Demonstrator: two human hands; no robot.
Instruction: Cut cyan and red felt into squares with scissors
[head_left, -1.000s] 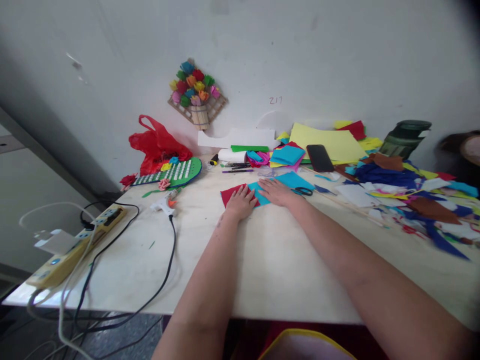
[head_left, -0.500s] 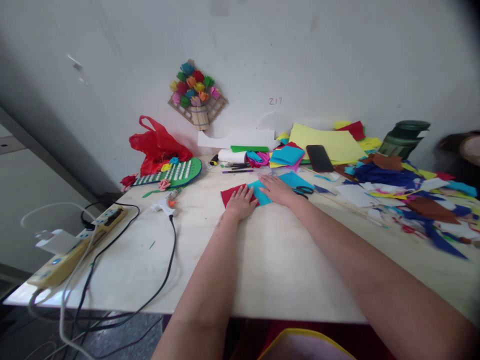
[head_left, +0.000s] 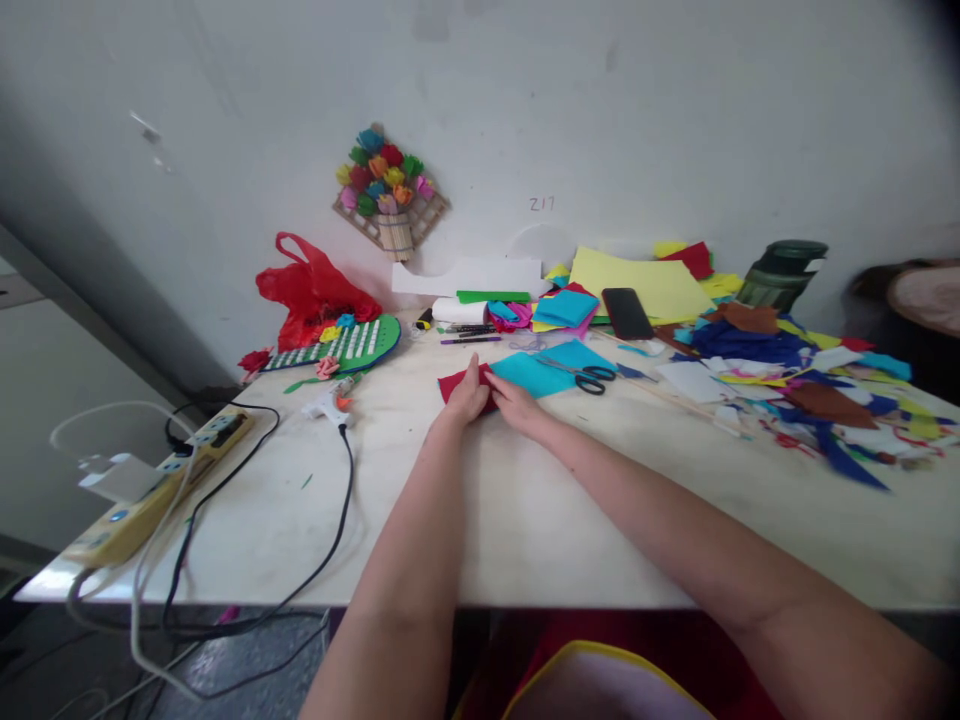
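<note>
My left hand (head_left: 469, 394) stands on its edge over a piece of red crepe paper (head_left: 451, 382), its fingers held together on the sheet. Close beside it, my right hand (head_left: 516, 406) points its fingers leftward onto the same red paper, nearly touching the left hand. Part of the red sheet is hidden under both hands. A blue paper sheet (head_left: 525, 372) lies flat just behind and to the right. Across its right part rest black-handled scissors (head_left: 590, 379), untouched.
Paper scraps (head_left: 817, 390) cover the right side, with a phone (head_left: 627, 314) and a green bottle (head_left: 784, 275) behind. At left are a glue gun (head_left: 330, 407), its cord, a power strip (head_left: 157, 495), a green decorated board (head_left: 367, 345) and a red bag (head_left: 311, 300).
My right hand has left the blue sheet and moved left and nearer to me, onto the red paper. My left hand has turned from flat onto its edge. The scissors are now uncovered.
</note>
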